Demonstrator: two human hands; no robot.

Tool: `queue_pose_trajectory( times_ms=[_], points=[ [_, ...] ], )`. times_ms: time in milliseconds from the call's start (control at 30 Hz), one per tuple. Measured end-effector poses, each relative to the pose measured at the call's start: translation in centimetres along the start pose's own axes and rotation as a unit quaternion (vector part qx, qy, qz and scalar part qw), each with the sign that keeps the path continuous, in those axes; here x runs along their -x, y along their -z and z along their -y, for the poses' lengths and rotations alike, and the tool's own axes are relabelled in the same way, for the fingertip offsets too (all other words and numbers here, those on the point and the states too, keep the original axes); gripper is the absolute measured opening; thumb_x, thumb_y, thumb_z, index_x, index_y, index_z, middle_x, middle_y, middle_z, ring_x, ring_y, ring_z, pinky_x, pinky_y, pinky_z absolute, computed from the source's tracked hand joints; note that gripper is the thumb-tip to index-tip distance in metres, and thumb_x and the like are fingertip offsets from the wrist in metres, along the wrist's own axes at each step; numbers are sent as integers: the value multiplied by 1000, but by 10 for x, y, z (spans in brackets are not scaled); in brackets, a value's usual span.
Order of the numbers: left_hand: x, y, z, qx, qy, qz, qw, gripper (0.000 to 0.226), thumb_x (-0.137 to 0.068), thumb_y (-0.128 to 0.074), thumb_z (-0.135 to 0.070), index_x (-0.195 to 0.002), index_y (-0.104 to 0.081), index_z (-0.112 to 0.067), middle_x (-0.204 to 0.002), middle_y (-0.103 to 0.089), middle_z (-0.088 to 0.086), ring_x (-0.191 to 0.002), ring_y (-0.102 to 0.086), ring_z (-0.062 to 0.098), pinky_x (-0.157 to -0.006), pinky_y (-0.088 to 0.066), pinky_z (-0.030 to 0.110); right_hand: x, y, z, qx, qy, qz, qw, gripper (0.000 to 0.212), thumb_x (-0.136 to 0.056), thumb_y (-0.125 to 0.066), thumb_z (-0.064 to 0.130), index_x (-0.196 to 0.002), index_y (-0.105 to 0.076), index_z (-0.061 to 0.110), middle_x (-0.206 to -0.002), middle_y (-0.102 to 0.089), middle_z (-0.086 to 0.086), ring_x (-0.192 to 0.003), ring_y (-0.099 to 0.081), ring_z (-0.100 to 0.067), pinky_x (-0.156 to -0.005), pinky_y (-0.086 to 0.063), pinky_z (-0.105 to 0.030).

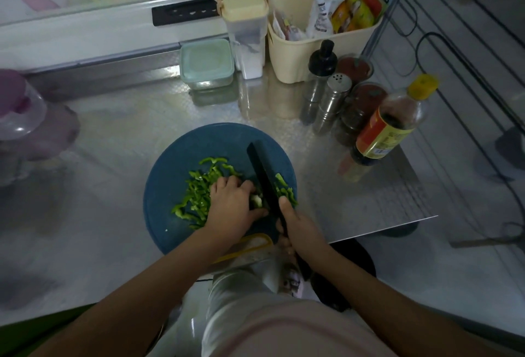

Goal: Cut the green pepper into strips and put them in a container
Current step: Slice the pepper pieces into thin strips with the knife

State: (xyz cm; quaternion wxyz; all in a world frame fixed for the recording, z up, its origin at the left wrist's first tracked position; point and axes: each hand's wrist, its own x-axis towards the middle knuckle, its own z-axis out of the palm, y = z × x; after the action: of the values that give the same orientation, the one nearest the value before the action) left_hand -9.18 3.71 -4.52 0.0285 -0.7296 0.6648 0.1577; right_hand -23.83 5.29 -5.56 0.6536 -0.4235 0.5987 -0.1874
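Nearest your body, at the worktop's front edge, both your forearms reach onto a round blue board. Your right hand is clenched around the handle of a black knife, index finger laid forward along the blade's back. The blade runs away from you and stands on the board, just right of your other hand. Your left hand has its fingers curled down, pressing the last piece of pepper against the board beside the blade; only a pale, small part of it shows, so how much remains is hard to tell.

Cut strips lie heaped to the left of that hand, and a few more lie right of the blade. You seem to be late in the slicing step, with nothing yet moved off the board.

Next calls for finishing this piece with your fingertips tucked back, then gathering both heaps.

Farther back, against the wall, sits a pale green lidded box, closed; it may be the container, and its lid would need to come off first. Bottles and shakers stand to the right.
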Motion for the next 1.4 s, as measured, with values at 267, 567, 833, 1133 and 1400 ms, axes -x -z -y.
queue_pose_trajectory(
  times_ms=[267, 567, 833, 1133, 1400],
  points=[
    [3, -2, 3, 40, 8, -23, 999, 60, -73, -64, -62, -120, -56, -25, -116, -52, 2, -113, -39, 23, -94, -28, 33, 9, 13, -8, -8, -11, 46, 999, 56, -94, -32, 58, -60, -38, 14, -48, -31, -3, -33, -30, -10, -35, -25, -16],
    [3, -2, 2, 17, 1, -27, 999, 62, -73, -63, -63, -120, -57, -23, -116, -52, 5, -114, -39, 25, -96, -28, 36, 15, 13, -11, 13, -10, 44, 999, 57, -94, -35, 56, -54, -38, 16, -43, -33, 0, -32, -32, -10, -37, -25, -15],
    [4, -4, 1, 23, 11, -25, 999, 62, -73, -64, -61, -121, -56, -22, -118, -52, 6, -114, -39, 26, -97, -29, 37, 11, 7, -20, 28, 14, 32, 999, 59, -93, -34, 58, -49, -29, 19, -45, -23, -1, -36, -24, -14, -39, -20, -18],
    [-11, -3, 6, 55, -11, -1, 998, 63, -64, -73, -58, -110, -61, -15, -110, -58, 7, -107, -49, 25, -93, -31, 32, -4, -7, -17, 56, 12, -4, 998, 61, -95, -34, 54, -44, -31, 20, -34, -33, 7, -40, -35, -10, -50, -27, -27],
    [-6, 0, 10, 97, -12, 3, 995, 63, -61, -80, -51, -109, -61, -15, -109, -53, 6, -107, -41, 23, -90, -35, 30, 0, -2, -13, -94, -58, 12, 994, 55, -91, -38, 61, -55, -37, 19, -49, -30, 1, -37, -28, -11, -38, -21, -18]
  ],
)
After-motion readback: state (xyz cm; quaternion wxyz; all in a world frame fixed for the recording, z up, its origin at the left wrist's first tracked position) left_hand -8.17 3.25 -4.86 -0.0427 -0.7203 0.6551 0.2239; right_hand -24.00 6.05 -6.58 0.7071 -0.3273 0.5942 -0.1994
